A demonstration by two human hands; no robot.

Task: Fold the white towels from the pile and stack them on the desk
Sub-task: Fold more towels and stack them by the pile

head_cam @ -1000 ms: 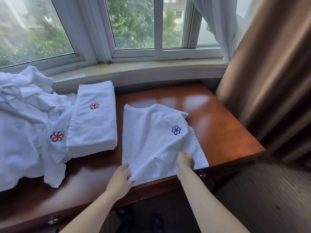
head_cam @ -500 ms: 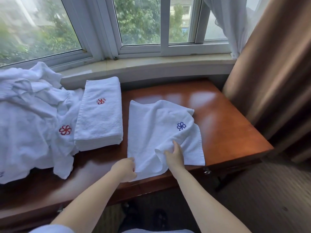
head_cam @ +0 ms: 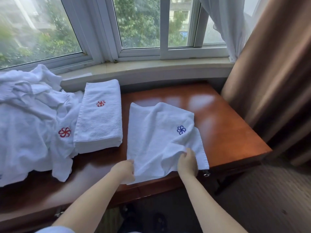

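Both hands, left [head_cam: 123, 170] and right [head_cam: 187, 163], pinch the towel [head_cam: 156, 132] (near edge overhanging the bench [head_cam: 227, 132]); uneven pulling could skew the fold.

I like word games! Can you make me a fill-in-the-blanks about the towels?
1. The towel that both hands hold has a ____ flower.
2. The folded stack has a ____ flower on top.
3. The messy pile lies to the ____ of the folded stack.
4. The desk is made of ____.

Missing words: blue, red, left, wood
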